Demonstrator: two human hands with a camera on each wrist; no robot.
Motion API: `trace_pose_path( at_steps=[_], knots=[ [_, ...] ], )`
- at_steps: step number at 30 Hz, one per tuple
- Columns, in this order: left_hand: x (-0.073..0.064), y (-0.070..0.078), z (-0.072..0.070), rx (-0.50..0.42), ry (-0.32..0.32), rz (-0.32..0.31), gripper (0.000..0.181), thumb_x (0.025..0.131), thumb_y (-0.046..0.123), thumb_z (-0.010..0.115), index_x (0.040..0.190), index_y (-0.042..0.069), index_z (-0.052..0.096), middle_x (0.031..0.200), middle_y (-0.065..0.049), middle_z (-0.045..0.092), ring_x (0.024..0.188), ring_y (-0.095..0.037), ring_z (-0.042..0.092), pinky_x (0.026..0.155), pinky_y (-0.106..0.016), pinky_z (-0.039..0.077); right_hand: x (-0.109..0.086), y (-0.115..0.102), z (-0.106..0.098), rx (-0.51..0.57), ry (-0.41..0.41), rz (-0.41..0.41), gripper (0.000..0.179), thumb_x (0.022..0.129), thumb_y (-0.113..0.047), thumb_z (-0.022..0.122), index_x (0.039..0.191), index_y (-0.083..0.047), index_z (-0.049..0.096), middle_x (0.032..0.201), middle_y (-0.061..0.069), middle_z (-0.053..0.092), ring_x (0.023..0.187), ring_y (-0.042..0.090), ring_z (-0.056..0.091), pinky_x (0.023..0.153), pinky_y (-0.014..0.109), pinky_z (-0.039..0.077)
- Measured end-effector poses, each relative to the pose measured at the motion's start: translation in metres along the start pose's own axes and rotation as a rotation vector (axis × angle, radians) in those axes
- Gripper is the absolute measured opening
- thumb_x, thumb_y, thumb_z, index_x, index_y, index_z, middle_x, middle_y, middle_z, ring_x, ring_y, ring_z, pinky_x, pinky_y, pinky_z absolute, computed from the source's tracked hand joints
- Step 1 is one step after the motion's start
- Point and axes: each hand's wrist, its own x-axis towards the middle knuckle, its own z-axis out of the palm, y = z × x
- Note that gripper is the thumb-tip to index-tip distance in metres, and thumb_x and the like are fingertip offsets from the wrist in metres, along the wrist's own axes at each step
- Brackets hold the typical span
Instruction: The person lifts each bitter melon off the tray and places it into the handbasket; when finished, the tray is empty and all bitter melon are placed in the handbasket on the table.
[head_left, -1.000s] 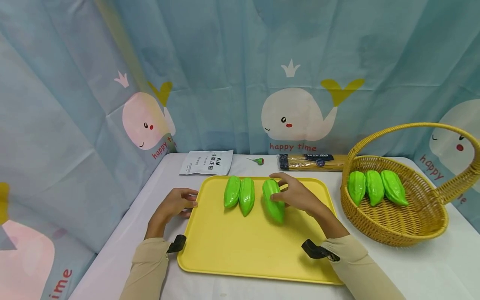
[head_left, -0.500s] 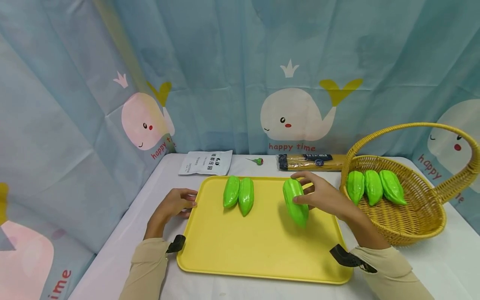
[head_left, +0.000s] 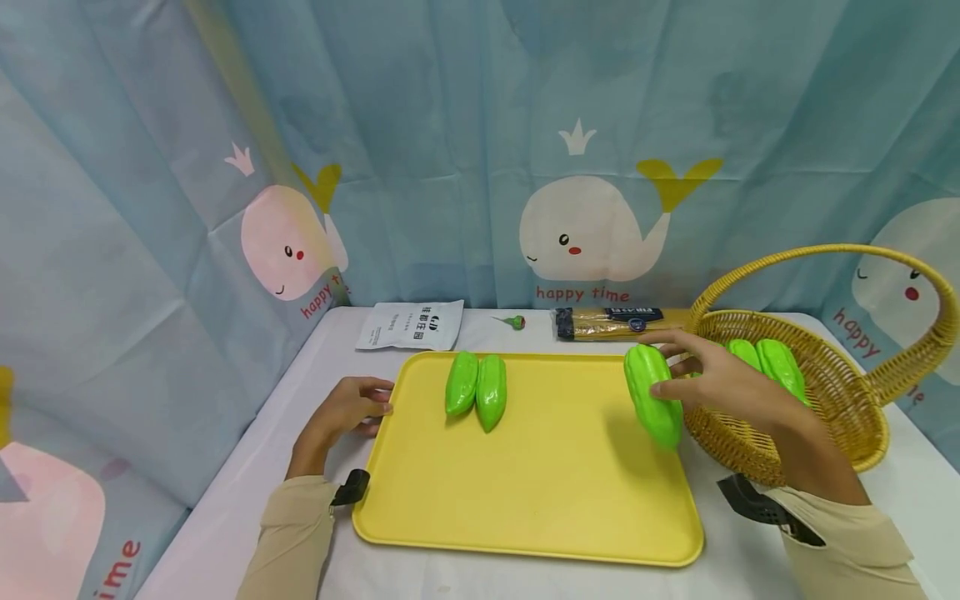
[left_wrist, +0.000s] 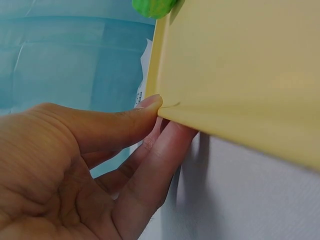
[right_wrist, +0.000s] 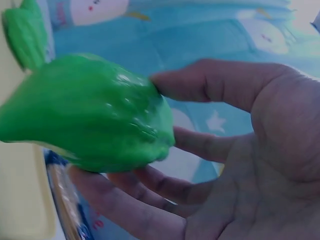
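Note:
My right hand (head_left: 723,379) holds a glossy green bitter melon (head_left: 651,393), ridged and pointed at one end, above the right side of the yellow tray (head_left: 525,500). In the right wrist view, the thumb lies on one side of the melon (right_wrist: 95,112) and the fingers on the other. My left hand (head_left: 348,408) pinches the tray's left edge; the left wrist view has the thumb at the rim and fingers beneath the tray (left_wrist: 240,60). Two similar bitter melons (head_left: 491,392) lie side by side at the tray's back left.
A wicker basket (head_left: 843,392) with a tall handle stands right of the tray, more green melons (head_left: 782,367) inside, partly behind my right hand. Along the back lie a white pouch (head_left: 412,325), a small green pointed item (head_left: 514,322) and a pack of spaghetti (head_left: 611,325).
My right hand has lifted the bitter melon off the tray and carried it rightward, close to the basket. The left hand stays at the tray edge.

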Motion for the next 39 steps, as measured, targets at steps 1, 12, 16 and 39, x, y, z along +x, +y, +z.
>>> trace_pose_path(
  at_steps=[1,12,16,39],
  knots=[
    [0.0,0.0,0.0,-0.001,-0.001,0.001,0.046,0.1,0.008,0.071,0.144,-0.002,0.061,0.116,-0.017,0.065,0.077,-0.017,0.067,0.066,-0.028,0.06,-0.003,0.001,-0.004,-0.011,0.002,-0.004,0.071,0.097,-0.022,0.076,0.159,-0.013,0.043,0.147,0.028,0.043,0.124,0.041,0.057,0.081,0.044,0.061],
    [0.0,0.0,0.0,-0.006,-0.009,0.011,0.046,0.101,0.008,0.071,0.144,-0.003,0.06,0.116,-0.017,0.065,0.08,-0.017,0.067,0.066,-0.027,0.061,-0.025,0.026,-0.048,-0.134,0.051,-0.008,0.062,0.097,-0.024,0.076,0.152,-0.018,0.047,0.145,0.016,0.048,0.122,0.026,0.051,0.077,0.04,0.061],
    [-0.001,0.002,0.0,-0.01,-0.009,0.007,0.046,0.101,0.007,0.071,0.144,-0.002,0.06,0.116,-0.017,0.065,0.08,-0.017,0.067,0.066,-0.027,0.061,-0.032,0.037,-0.061,-0.117,0.093,0.003,0.063,0.099,-0.023,0.075,0.154,-0.017,0.045,0.147,0.018,0.044,0.114,0.011,0.058,0.075,0.042,0.063],
    [0.004,-0.001,0.0,0.015,0.0,-0.029,0.048,0.099,0.01,0.073,0.145,0.002,0.062,0.119,-0.018,0.065,0.082,-0.019,0.067,0.069,-0.028,0.061,-0.033,0.092,-0.088,-0.059,0.087,0.156,0.084,0.103,-0.022,0.071,0.165,0.003,0.02,0.159,0.044,0.017,0.136,0.063,0.036,0.082,0.05,0.064]
  ],
)
